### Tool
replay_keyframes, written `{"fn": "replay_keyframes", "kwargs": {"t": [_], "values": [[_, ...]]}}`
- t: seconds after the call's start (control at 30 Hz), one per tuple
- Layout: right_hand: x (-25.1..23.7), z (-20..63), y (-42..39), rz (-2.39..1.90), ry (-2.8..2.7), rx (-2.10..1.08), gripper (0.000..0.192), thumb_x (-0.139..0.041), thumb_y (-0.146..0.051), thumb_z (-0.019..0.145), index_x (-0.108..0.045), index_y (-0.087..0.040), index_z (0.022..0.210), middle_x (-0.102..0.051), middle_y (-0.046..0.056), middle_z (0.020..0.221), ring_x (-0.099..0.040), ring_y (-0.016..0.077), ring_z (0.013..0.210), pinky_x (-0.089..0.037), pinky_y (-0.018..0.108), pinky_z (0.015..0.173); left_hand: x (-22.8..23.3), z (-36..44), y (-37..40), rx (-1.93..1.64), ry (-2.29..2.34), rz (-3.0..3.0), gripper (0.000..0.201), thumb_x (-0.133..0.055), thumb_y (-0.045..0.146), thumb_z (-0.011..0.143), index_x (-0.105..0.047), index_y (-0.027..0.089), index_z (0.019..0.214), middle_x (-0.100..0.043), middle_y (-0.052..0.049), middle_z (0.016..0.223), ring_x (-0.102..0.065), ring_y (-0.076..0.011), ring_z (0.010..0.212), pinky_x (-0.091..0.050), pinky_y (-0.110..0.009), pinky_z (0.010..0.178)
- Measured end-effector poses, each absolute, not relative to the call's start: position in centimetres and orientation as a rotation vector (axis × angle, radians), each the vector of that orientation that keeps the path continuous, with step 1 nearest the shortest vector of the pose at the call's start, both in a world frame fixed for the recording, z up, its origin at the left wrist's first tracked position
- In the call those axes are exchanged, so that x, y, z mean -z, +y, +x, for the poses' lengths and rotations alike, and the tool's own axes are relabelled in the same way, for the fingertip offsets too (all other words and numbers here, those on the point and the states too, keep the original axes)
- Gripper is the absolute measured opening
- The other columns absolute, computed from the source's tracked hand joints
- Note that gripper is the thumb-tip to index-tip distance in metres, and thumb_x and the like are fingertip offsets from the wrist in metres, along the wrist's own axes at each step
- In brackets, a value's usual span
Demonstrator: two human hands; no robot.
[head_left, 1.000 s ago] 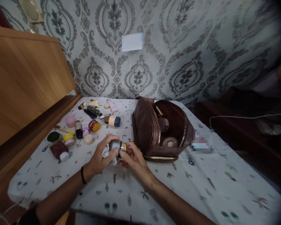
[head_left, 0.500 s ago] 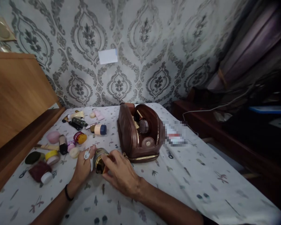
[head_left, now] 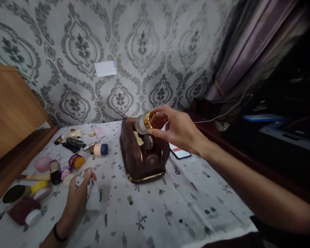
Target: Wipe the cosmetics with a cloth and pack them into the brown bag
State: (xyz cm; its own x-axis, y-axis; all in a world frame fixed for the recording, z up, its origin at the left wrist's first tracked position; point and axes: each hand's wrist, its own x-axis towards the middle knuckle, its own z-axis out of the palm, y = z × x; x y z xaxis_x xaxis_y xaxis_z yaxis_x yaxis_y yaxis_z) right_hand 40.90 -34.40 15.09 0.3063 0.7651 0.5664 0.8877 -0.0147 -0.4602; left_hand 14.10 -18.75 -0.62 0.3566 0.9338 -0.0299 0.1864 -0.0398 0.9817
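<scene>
Pinching the frosted glass jar with gold band (head_left: 142, 123) in my right hand (head_left: 176, 130), on its side directly above the open brown leather pouch (head_left: 142, 156); left hand (head_left: 79, 193) clutches, probably, a white tissue (head_left: 93, 196).

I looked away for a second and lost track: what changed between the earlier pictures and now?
The right hand lifted the gold-banded jar off the table and carried it up over the open brown bag. The left hand let go of the jar; it rests on the tablecloth, holding only the white cloth. The bag and the scattered cosmetics stayed where they were.
</scene>
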Motion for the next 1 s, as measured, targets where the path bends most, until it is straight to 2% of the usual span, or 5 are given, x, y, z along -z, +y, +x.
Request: {"fn": "replay_keyframes", "kwargs": {"t": [0.13,0.3,0.47,0.7,1.0], "values": [[-14.6,42.2,-32.3,-2.203,-1.821,0.057,0.021,-0.072,-0.022,0.073,-0.064,-0.018,0.092,-0.069,0.001,0.081,-0.064,0.0161,0.072,-0.041,0.024,0.061,0.9,14.4,-18.6,-0.797,1.038,1.512,0.051,-0.058,0.07,0.075,-0.053,0.02,0.067,-0.034,0.009,0.04,-0.032,-0.0087,0.034,-0.022,-0.019,0.033],[-12.3,41.7,-29.5,-2.397,-2.157,-0.19,0.028,-0.069,-0.022,0.072,-0.066,-0.016,0.098,-0.071,0.01,0.094,-0.069,0.0261,0.089,-0.044,0.027,0.063,1.4,14.3,-18.5,-0.779,1.007,1.628,0.052,-0.054,0.07,0.079,-0.055,0.019,0.067,-0.029,0.009,0.041,-0.03,-0.0092,0.037,-0.021,-0.02,0.036],[-10.9,41.7,-27.5,-2.547,-2.133,-0.335,0.048,-0.068,-0.016,0.071,-0.061,-0.012,0.118,-0.069,0.017,0.111,-0.067,0.0304,0.105,-0.052,0.028,0.072,1.7,14.1,-18.2,-0.747,0.98,1.73,0.052,-0.051,0.068,0.082,-0.058,0.019,0.068,-0.027,0.008,0.044,-0.026,-0.0094,0.04,-0.018,-0.021,0.037],[-10.8,40.7,-27.2,-2.69,-2.0,-0.59,0.045,-0.068,-0.019,0.079,-0.061,-0.011,0.122,-0.066,0.018,0.121,-0.065,0.0303,0.113,-0.054,0.03,0.085,1.4,14.4,-19.1,-0.694,0.928,1.814,0.049,-0.05,0.064,0.083,-0.058,0.018,0.066,-0.026,0.008,0.048,-0.025,-0.0095,0.043,-0.017,-0.021,0.04],[-10.8,40.4,-27.8,-2.723,-1.96,-0.519,0.051,-0.068,-0.019,0.08,-0.055,-0.01,0.129,-0.062,0.02,0.128,-0.062,0.0314,0.117,-0.053,0.033,0.088,0.5,14.8,-20.5,-0.675,0.93,1.856,0.046,-0.049,0.06,0.086,-0.057,0.019,0.066,-0.024,0.008,0.052,-0.023,-0.01,0.046,-0.018,-0.022,0.044]]}}
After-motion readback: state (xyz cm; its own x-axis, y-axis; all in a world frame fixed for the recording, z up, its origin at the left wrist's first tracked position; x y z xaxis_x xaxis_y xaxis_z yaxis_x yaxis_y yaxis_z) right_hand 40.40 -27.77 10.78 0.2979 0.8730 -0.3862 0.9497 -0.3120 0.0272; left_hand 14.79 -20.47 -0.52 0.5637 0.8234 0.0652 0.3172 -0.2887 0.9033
